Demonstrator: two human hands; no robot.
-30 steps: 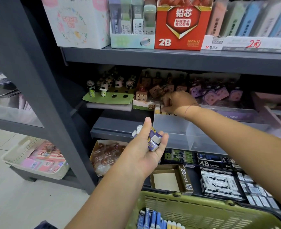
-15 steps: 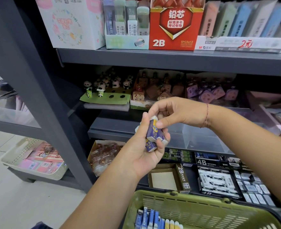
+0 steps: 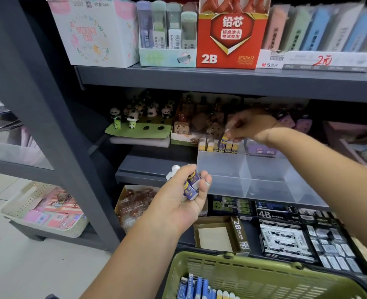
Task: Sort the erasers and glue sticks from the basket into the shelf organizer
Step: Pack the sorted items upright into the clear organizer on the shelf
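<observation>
My left hand is held palm up in front of the middle shelf and grips a few purple-and-yellow erasers. My right hand reaches to the back of the clear shelf organizer and pinches one purple eraser, standing it in a row of yellow-and-white erasers at the organizer's rear left. The green basket sits at the bottom edge, with blue erasers and yellow-capped glue sticks lying inside.
Panda figures and brown figurines stand behind the organizer. The upper shelf carries a red 2B lead box and pastel cases. Black 4B eraser boxes fill the lower shelf. A beige basket sits on the floor at left.
My right hand took one eraser from my left hand and carried it up and back to the row in the organizer. My left hand stayed roughly in place.
</observation>
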